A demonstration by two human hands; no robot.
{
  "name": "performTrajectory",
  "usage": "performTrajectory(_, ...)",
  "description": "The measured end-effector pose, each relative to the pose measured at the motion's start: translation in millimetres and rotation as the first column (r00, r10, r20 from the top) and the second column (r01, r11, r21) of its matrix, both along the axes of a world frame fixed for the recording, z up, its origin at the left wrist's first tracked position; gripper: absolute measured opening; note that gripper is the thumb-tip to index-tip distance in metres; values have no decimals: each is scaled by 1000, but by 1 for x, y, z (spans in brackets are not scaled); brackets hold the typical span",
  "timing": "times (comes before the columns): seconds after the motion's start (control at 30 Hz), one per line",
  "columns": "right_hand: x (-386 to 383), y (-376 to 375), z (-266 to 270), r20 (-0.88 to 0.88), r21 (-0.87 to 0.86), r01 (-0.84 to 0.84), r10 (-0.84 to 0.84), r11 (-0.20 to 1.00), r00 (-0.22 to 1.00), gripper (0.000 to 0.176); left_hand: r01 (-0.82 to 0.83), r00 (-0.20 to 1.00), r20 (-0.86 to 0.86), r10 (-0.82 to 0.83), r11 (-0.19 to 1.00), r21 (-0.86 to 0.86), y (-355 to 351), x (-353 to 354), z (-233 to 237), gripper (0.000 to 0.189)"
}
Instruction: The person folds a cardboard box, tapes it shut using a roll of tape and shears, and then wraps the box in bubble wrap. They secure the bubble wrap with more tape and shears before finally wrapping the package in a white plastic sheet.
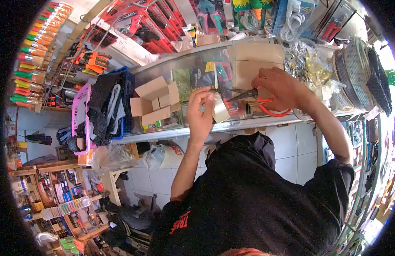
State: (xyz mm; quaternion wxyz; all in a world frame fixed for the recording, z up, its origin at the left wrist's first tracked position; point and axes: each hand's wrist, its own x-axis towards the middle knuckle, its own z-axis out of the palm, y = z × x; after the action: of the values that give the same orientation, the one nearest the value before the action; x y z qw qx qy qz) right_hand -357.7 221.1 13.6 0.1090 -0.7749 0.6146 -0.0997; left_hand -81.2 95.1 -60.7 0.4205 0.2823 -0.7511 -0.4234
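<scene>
My left hand (200,112) is raised over the glass counter (163,71), its thumb and fingers pinching a small pale, shiny piece (221,108). In my right hand (282,87) are scissors (275,110) with red-orange handles and dark blades. The blades are apart and point left, towards the pale piece and my left fingertips. Whether they touch the piece is unclear. Behind my right hand lies a flattened brown cardboard piece (258,52). An open cardboard box (154,102) with smaller boxes inside stands left of my left hand.
Pink (81,115) and blue (128,102) baskets with black bags stand at the counter's left end. Clear plastic packets (310,64) and coiled hose (351,72) lie at the right. Packaged tools hang behind. Below left are wooden shelves (73,200) with small goods.
</scene>
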Motion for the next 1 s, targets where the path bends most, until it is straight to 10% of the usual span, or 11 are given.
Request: performTrajectory(1.0, 14, -36, -20, 111, -37, -136, 139, 990, 984, 51, 24, 996, 83, -32, 995, 92, -6, 7, 6, 13)
